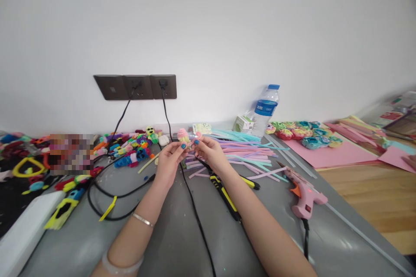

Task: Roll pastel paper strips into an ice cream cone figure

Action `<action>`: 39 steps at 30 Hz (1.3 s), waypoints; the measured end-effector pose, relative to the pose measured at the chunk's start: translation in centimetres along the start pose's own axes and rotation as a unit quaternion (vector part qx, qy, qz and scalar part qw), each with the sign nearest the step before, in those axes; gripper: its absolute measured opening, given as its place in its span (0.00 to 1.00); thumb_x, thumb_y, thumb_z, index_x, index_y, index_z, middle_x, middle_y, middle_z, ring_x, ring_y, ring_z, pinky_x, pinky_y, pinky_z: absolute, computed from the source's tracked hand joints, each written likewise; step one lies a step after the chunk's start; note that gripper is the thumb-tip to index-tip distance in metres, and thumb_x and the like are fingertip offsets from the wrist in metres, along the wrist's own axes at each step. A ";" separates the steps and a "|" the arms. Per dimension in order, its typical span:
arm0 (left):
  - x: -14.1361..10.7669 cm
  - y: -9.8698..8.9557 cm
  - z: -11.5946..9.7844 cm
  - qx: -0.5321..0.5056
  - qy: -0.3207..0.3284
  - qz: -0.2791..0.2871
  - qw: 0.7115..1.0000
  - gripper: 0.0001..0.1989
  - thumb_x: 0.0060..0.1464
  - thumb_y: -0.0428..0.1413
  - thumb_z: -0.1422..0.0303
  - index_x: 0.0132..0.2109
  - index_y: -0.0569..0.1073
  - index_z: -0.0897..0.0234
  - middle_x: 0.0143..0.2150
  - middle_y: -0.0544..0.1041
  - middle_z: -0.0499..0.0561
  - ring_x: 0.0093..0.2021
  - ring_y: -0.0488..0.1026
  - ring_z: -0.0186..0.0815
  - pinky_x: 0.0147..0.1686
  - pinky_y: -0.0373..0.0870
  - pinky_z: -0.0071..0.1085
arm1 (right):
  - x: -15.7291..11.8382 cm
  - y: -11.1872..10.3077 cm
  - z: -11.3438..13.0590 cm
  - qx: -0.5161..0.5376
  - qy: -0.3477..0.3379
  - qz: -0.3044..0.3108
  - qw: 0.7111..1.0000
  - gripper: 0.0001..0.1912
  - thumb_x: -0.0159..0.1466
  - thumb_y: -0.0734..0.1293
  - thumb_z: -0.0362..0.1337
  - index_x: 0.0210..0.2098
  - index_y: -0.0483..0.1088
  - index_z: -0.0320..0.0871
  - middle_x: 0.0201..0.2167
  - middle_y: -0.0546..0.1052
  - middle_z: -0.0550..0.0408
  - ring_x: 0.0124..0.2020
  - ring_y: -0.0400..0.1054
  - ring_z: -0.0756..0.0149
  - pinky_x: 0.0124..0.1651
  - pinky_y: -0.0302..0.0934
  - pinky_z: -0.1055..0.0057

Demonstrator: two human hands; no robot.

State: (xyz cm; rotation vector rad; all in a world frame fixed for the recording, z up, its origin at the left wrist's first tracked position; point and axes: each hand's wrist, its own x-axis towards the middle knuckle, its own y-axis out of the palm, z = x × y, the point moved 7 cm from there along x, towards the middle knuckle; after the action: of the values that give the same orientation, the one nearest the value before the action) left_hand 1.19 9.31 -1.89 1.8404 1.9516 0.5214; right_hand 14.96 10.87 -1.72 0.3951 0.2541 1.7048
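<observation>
Head view: left hand and right hand pinch the pink craft above the surface, toward its back edge. Hazard — the glue gun lies by the right edge; a tugged cord could swing its nozzle, possibly hot, into the strips.

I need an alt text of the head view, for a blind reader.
The left hand and right hand hold small pink craft work above a gray table. Around them lie pastel stems, pliers and a pink glue gun; a bottle stands by the wall.

Blue bottle label, green-and-white carton, printing on both too small to read
</observation>
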 end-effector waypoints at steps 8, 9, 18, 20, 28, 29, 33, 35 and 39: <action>-0.2 0.2 0.1 0.006 -0.015 -0.002 1.000 0.17 0.30 0.73 0.62 0.29 0.79 0.66 0.27 0.79 0.47 0.30 0.78 0.31 0.34 0.74 0.24 | -0.3 -0.1 1.4 -0.093 -0.064 -0.014 0.994 0.18 0.55 0.72 0.52 0.29 0.70 0.42 0.19 0.69 0.61 0.18 0.59 0.75 0.23 0.53 0.75; -0.2 0.2 0.1 0.006 -0.013 -0.004 1.000 0.17 0.30 0.73 0.62 0.29 0.79 0.66 0.26 0.79 0.47 0.30 0.78 0.31 0.34 0.74 0.25 | -0.4 0.1 1.6 -0.101 -0.067 -0.011 0.993 0.18 0.55 0.72 0.52 0.29 0.70 0.43 0.19 0.69 0.62 0.18 0.59 0.75 0.23 0.53 0.75; -0.4 0.3 -0.1 0.013 -0.011 -0.003 1.000 0.17 0.31 0.72 0.62 0.29 0.79 0.66 0.27 0.80 0.48 0.30 0.77 0.30 0.34 0.74 0.24 | -0.5 0.9 2.1 -0.157 -0.087 0.028 0.983 0.21 0.56 0.70 0.55 0.29 0.68 0.42 0.19 0.68 0.61 0.18 0.59 0.74 0.22 0.56 0.73; -0.5 0.3 -0.1 0.011 -0.012 -0.005 1.000 0.17 0.31 0.72 0.62 0.29 0.79 0.66 0.26 0.79 0.48 0.30 0.77 0.30 0.34 0.73 0.24 | -0.5 0.9 2.2 -0.161 -0.083 0.031 0.983 0.22 0.56 0.70 0.55 0.29 0.68 0.42 0.19 0.68 0.61 0.18 0.59 0.74 0.23 0.56 0.74; -0.4 0.2 -0.1 0.025 -0.013 0.017 0.999 0.15 0.35 0.71 0.63 0.31 0.79 0.66 0.31 0.81 0.51 0.31 0.78 0.32 0.36 0.74 0.27 | -0.8 0.6 2.7 -0.166 -0.085 0.029 0.982 0.20 0.57 0.70 0.54 0.28 0.70 0.42 0.19 0.68 0.60 0.18 0.58 0.73 0.23 0.56 0.73; -0.3 0.2 -0.1 0.031 -0.009 0.021 0.999 0.15 0.36 0.71 0.64 0.31 0.79 0.66 0.31 0.81 0.51 0.31 0.78 0.32 0.37 0.74 0.27 | -0.8 0.6 2.8 -0.167 -0.084 0.028 0.982 0.20 0.57 0.70 0.54 0.28 0.70 0.42 0.19 0.68 0.60 0.18 0.58 0.73 0.23 0.56 0.73; -0.3 0.1 -0.1 0.043 -0.004 0.017 0.999 0.14 0.35 0.71 0.65 0.31 0.79 0.67 0.31 0.81 0.51 0.31 0.78 0.33 0.37 0.74 0.28 | -0.9 0.7 2.8 -0.171 -0.081 0.031 0.981 0.20 0.57 0.70 0.54 0.29 0.70 0.42 0.19 0.68 0.60 0.18 0.58 0.73 0.22 0.55 0.73; -0.2 0.0 -0.1 0.033 -0.005 0.005 0.999 0.15 0.34 0.71 0.64 0.30 0.79 0.67 0.29 0.81 0.51 0.30 0.78 0.32 0.36 0.74 0.28 | -0.9 0.9 2.7 -0.174 -0.083 0.040 0.980 0.20 0.57 0.71 0.54 0.29 0.71 0.42 0.20 0.68 0.60 0.18 0.58 0.73 0.23 0.54 0.73; -0.2 -0.2 -0.1 -0.005 -0.003 -0.019 1.000 0.16 0.31 0.72 0.64 0.29 0.78 0.66 0.27 0.80 0.49 0.30 0.78 0.33 0.36 0.74 0.28 | -1.0 1.1 2.5 -0.166 -0.091 0.055 0.980 0.17 0.58 0.70 0.51 0.29 0.70 0.42 0.20 0.68 0.61 0.18 0.58 0.74 0.23 0.53 0.74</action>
State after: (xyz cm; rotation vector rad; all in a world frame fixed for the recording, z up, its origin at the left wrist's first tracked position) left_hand 0.98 9.15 -1.89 1.7924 1.9730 0.5112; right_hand 15.10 9.61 0.90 0.3184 -0.1885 1.7674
